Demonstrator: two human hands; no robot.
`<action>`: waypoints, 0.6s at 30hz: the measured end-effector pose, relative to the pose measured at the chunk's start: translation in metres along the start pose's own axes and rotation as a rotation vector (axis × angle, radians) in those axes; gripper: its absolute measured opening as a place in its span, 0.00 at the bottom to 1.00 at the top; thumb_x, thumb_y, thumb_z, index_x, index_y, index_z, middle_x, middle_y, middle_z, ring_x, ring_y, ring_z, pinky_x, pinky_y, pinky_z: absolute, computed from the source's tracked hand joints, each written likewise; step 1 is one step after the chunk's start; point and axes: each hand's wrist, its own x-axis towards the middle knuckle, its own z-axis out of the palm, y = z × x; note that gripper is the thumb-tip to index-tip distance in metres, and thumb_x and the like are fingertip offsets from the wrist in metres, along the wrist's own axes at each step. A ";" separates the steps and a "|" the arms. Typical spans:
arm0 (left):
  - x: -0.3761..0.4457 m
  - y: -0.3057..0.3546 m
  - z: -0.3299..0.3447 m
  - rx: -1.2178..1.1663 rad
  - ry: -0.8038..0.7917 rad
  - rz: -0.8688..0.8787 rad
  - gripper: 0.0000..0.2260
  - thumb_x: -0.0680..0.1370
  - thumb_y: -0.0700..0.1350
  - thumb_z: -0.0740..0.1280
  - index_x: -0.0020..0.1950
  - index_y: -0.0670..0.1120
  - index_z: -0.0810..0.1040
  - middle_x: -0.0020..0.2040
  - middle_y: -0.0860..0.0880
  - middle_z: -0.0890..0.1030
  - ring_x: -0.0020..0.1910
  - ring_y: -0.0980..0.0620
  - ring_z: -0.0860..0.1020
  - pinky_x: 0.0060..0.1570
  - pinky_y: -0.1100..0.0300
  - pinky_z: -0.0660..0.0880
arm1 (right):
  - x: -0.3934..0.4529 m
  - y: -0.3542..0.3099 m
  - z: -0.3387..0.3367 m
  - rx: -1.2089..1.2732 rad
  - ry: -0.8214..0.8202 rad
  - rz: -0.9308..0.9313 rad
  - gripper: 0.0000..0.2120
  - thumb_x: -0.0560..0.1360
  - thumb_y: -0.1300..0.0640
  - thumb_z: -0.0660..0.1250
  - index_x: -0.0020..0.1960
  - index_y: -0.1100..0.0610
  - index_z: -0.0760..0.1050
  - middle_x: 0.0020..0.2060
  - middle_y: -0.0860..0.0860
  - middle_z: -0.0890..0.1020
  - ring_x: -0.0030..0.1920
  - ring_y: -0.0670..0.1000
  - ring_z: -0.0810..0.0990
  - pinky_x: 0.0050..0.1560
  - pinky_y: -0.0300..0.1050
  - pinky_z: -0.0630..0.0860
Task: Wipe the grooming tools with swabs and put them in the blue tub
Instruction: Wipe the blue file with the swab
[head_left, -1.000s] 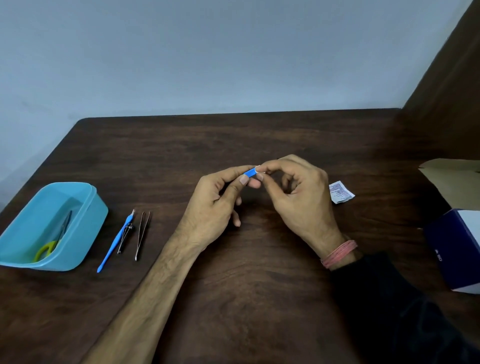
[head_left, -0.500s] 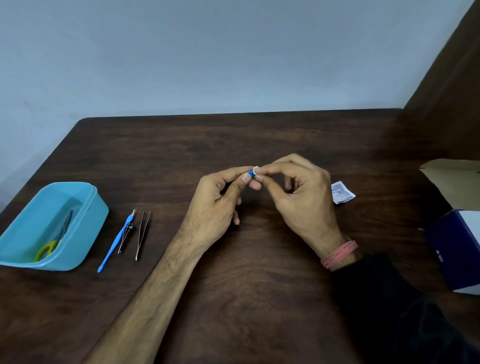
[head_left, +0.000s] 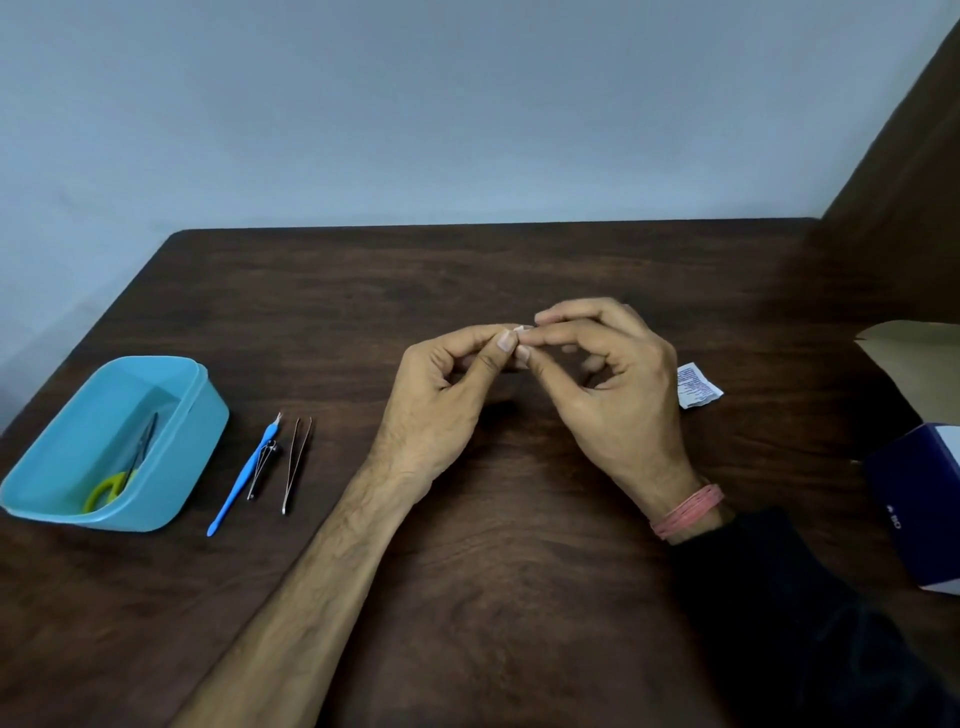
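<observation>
Between both hands, left (head_left: 441, 395) and right (head_left: 608, 384) grips pinch a small white scrap (head_left: 521, 329), mostly hidden.

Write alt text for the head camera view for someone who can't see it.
Two bare hands, left hand and right hand, meet over a dark wooden table, pinching a tiny white item between fingertips. At left, a blue tub holds scissors; beside it lie a blue cuticle pusher, nail clippers and tweezers.

scissors (head_left: 122, 470) in tub (head_left: 200, 415) | tweezers (head_left: 297, 462) right of tub | packet (head_left: 696, 385) far right
</observation>
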 end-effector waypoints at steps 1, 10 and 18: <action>0.000 0.000 0.000 -0.002 0.009 -0.007 0.09 0.87 0.45 0.70 0.63 0.45 0.89 0.57 0.50 0.91 0.61 0.51 0.88 0.65 0.48 0.84 | 0.000 0.000 0.001 -0.007 0.002 0.006 0.05 0.78 0.59 0.82 0.52 0.52 0.91 0.51 0.45 0.87 0.49 0.49 0.83 0.44 0.37 0.76; 0.003 -0.004 -0.001 0.072 -0.036 -0.032 0.12 0.89 0.39 0.65 0.68 0.46 0.86 0.57 0.52 0.90 0.60 0.57 0.86 0.49 0.59 0.85 | 0.000 0.004 0.003 -0.004 0.019 0.101 0.05 0.77 0.57 0.82 0.52 0.50 0.89 0.43 0.41 0.87 0.32 0.51 0.74 0.39 0.41 0.71; 0.000 0.003 0.001 -0.056 0.042 -0.081 0.08 0.86 0.42 0.71 0.63 0.44 0.88 0.51 0.45 0.91 0.41 0.53 0.86 0.32 0.59 0.84 | -0.001 0.004 0.004 0.170 0.009 0.231 0.04 0.78 0.56 0.82 0.51 0.49 0.89 0.43 0.41 0.90 0.27 0.55 0.70 0.29 0.55 0.71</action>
